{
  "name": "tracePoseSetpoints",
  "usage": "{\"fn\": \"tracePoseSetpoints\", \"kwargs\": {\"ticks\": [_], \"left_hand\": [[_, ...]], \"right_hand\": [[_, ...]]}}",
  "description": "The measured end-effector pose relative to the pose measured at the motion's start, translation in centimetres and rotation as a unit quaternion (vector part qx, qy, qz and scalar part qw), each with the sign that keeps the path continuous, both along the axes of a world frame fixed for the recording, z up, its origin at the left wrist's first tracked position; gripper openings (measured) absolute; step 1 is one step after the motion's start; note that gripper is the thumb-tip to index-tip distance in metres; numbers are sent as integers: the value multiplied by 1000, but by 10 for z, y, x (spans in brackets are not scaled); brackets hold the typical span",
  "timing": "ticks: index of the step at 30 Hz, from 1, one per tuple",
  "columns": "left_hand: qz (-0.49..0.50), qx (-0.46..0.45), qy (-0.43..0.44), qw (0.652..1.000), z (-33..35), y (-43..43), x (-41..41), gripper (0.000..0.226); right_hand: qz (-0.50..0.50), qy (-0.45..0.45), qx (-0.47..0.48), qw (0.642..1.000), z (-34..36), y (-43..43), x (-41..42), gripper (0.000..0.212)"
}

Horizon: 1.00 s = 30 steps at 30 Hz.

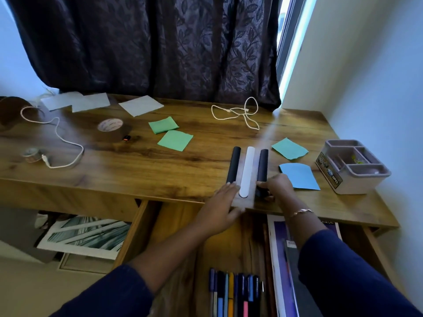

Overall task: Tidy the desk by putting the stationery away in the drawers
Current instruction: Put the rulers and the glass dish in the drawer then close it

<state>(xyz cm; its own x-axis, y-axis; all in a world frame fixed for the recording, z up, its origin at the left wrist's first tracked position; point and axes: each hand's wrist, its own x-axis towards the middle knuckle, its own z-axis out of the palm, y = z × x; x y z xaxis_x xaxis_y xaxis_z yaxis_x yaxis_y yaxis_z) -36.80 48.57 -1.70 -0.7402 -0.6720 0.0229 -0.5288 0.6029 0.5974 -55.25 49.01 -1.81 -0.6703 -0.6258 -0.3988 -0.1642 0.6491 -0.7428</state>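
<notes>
Landmark: the flat grey board (247, 203) at the front edge of the wooden worktop (160, 161). It carries a white rounded strip (247, 170) between a left dark cylinder (234, 164) and a right dark cylinder (262, 164).

Far left of the board is a brown tape roll (109, 128); nearer left are two green paper squares (175, 140).

The left hand (223, 203) rests on the board's left near corner, fingers straight and pressed together. The right hand (278, 187) grips the right dark cylinder's near end, fingers curled round it.

Right of the board are a blue paper sheet (302, 177) and a grey plastic organiser (357, 179). Below the board is an open wooden drawer (219, 252) holding a row of pens (235, 291).
</notes>
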Motion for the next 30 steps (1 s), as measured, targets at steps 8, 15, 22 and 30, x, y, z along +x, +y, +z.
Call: {"fn": "tracePoseSetpoints", "kwargs": {"ticks": [8, 15, 22, 30], "left_hand": [[144, 103, 152, 972, 21, -4, 65, 22], [239, 249, 164, 924, -10, -11, 109, 14], [222, 86, -9, 971, -35, -6, 148, 21], [92, 8, -188, 978, -77, 31, 159, 41]], "right_hand": [[197, -168, -84, 962, 17, 105, 72, 18], [398, -120, 31, 909, -32, 120, 131, 11], [436, 8, 64, 898, -57, 62, 117, 16], [436, 17, 118, 892, -84, 20, 131, 21]]}}
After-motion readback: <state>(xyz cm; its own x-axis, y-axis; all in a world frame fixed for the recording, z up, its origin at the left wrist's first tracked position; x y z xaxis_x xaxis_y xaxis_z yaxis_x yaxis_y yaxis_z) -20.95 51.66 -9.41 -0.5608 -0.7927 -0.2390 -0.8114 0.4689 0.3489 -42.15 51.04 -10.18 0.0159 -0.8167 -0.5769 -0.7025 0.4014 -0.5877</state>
